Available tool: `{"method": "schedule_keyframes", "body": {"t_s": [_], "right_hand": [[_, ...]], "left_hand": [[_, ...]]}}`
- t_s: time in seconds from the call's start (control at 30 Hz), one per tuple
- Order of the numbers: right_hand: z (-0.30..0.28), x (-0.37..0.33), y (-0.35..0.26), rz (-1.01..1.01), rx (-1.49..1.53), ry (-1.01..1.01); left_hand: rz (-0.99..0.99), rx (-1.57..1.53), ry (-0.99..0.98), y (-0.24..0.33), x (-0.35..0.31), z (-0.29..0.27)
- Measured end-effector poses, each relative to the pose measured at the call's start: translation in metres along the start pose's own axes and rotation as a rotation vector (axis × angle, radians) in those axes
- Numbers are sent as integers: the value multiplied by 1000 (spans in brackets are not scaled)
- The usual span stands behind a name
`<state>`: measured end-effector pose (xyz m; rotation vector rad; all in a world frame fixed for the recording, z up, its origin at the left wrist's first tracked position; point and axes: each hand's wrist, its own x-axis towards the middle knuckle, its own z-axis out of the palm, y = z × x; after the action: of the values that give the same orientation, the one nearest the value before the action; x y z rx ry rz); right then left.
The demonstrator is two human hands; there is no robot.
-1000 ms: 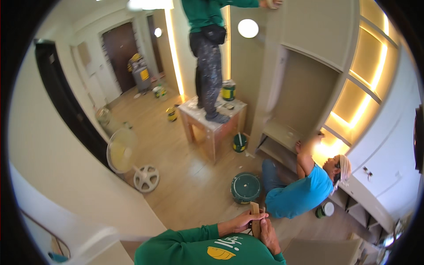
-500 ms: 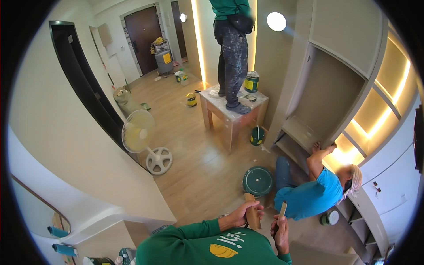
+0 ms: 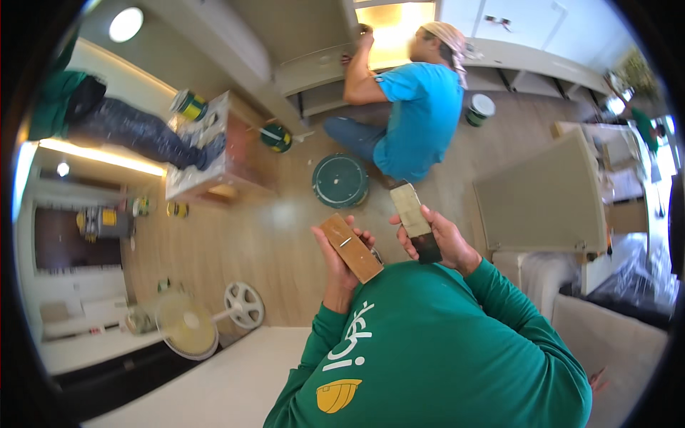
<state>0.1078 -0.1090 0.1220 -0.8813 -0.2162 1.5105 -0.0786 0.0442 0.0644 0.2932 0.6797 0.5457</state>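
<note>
From the head view we see our left hand (image 3: 341, 257) with its fingers closed around a small wooden block (image 3: 351, 247), held tilted in front of our chest, while our right hand (image 3: 437, 239) grips a flat scraper (image 3: 414, 217) whose pale blade points up and away from us; block and scraper are near each other but not touching, both above the wooden floor (image 3: 285, 235). Our green sleeves (image 3: 442, 342) fill the lower part of the picture. Beyond the hands a round dark-green bucket lid (image 3: 340, 180) lies on the floor, just beside a kneeling person in a blue shirt (image 3: 421, 114) who reaches into a lit cabinet opening (image 3: 392, 25). To the left another person in speckled trousers (image 3: 135, 135) stands on a small wooden table (image 3: 214, 153), with a paint can (image 3: 189, 105) near the feet and a second can (image 3: 275, 137) on the floor beside the table. A standing fan (image 3: 193, 324) sits at lower left, and a beige panel (image 3: 546, 200) stands at right
</note>
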Motion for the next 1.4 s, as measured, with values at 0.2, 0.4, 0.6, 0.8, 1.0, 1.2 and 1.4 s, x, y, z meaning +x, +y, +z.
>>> {"method": "schedule_keyframes", "body": {"t_s": [0.2,0.4,0.6,0.8,1.0,1.2,1.4], "right_hand": [[-2,-40,32,-153,120,226],[3,-62,65,-311,322,433],[-20,-77,93,-428,491,570],[-67,-99,110,-306,481,818],[-81,-139,116,-311,-144,945],[-90,-183,86,-395,-506,911],[-128,-235,110,-628,-199,1083]], "left_hand": [[-256,255,-107,0,26,4],[-548,344,-168,-14,39,15],[-699,420,-283,-32,55,30],[-669,369,-246,-58,35,43],[-721,356,-200,-99,39,35],[-789,454,-285,-155,27,92],[-963,492,-458,-234,17,137]]}}
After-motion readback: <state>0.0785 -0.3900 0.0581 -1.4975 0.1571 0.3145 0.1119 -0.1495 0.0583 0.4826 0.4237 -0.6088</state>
